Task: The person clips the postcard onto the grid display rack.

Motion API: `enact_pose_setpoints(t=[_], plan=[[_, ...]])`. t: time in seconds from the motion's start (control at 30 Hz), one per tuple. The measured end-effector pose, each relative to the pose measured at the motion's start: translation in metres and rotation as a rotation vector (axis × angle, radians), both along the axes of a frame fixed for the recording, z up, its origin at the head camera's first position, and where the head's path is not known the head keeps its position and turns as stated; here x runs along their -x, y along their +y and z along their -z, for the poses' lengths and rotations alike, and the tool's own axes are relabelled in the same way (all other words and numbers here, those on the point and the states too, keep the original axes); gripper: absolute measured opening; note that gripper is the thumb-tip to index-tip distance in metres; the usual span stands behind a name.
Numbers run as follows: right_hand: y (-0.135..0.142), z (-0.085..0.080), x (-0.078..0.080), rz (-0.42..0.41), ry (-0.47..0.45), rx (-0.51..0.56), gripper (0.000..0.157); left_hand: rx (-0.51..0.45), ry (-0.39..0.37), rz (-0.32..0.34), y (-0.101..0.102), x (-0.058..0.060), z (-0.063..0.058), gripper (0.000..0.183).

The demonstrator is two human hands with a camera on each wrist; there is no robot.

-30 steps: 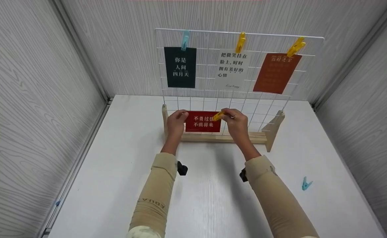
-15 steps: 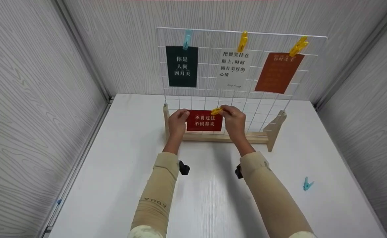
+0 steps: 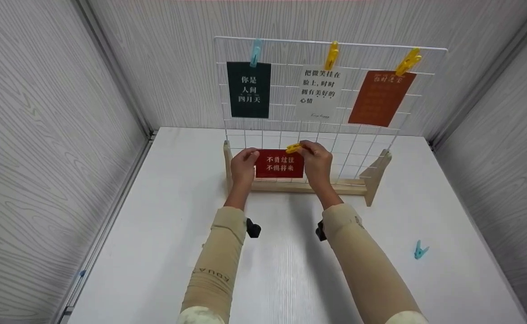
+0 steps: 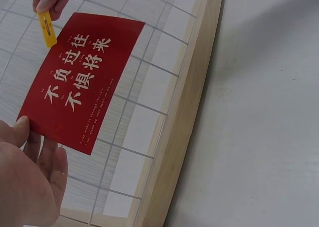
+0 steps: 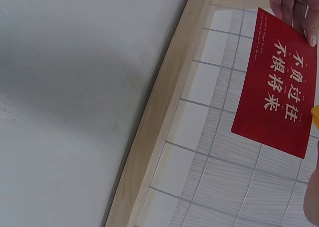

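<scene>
A red card (image 3: 279, 164) with white characters is held upright against the lower part of a white wire grid (image 3: 349, 144). My left hand (image 3: 244, 164) pinches the card by its left end, thumb in front, as the left wrist view shows. My right hand (image 3: 317, 163) pinches a yellow clothespin (image 4: 47, 30) between thumb and fingers at the card's top edge, right of the middle. In the left wrist view the clothespin's tip meets the card's edge; whether it bites on a wire is too small to tell.
Higher on the grid hang a dark green card (image 3: 248, 107), a white card (image 3: 320, 110) and an orange-red card (image 3: 376, 101), each under a clothespin. A wooden stand (image 3: 371, 180) carries the grid. One blue clothespin (image 3: 420, 250) lies on the white table (image 3: 155, 234) at right.
My right hand has moved the yellow clothespin slightly up and left, from over the card's face to its top edge. The left hand still holds the card against the grid.
</scene>
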State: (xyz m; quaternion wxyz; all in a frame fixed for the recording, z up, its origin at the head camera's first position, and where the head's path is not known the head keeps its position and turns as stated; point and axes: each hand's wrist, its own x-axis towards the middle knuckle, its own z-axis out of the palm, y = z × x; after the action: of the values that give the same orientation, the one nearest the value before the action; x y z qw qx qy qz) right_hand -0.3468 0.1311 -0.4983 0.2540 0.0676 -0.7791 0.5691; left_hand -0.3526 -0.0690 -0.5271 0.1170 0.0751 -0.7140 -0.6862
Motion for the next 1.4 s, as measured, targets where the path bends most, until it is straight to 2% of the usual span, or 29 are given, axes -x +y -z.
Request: enact_pose_setpoints(t=[0.2, 0.57, 0.73, 0.97, 1.1, 1.27, 1.4], plan=[[-0.002, 0.003, 0.001, 0.011, -0.002, -0.011, 0.017, -0.005, 0.009, -0.019, 0.001, 0.0, 0.001, 0.022], [-0.004, 0.008, 0.002, 0.008, 0.013, -0.061, 0.017, 0.013, -0.029, -0.041, 0.004, 0.0, 0.003, 0.022], [-0.005, 0.009, 0.002, 0.03, 0.006, -0.085, 0.017, 0.018, -0.014, -0.045, 0.005, 0.0, 0.002, 0.023], [-0.008, 0.007, 0.002, 0.059, -0.007, -0.17, 0.018, 0.002, -0.007, -0.044, 0.006, -0.001, 0.002, 0.024], [-0.01, 0.007, 0.002, 0.057, -0.007, -0.16, 0.017, 0.015, -0.003, -0.045, 0.006, -0.002, 0.002, 0.027], [-0.011, 0.007, 0.001, 0.036, -0.02, -0.139, 0.022, 0.008, -0.006, -0.045, 0.007, -0.004, 0.001, 0.026], [-0.012, 0.008, 0.0, 0.031, -0.036, -0.166, 0.027, 0.001, -0.002, -0.038, 0.007, -0.004, 0.001, 0.026]])
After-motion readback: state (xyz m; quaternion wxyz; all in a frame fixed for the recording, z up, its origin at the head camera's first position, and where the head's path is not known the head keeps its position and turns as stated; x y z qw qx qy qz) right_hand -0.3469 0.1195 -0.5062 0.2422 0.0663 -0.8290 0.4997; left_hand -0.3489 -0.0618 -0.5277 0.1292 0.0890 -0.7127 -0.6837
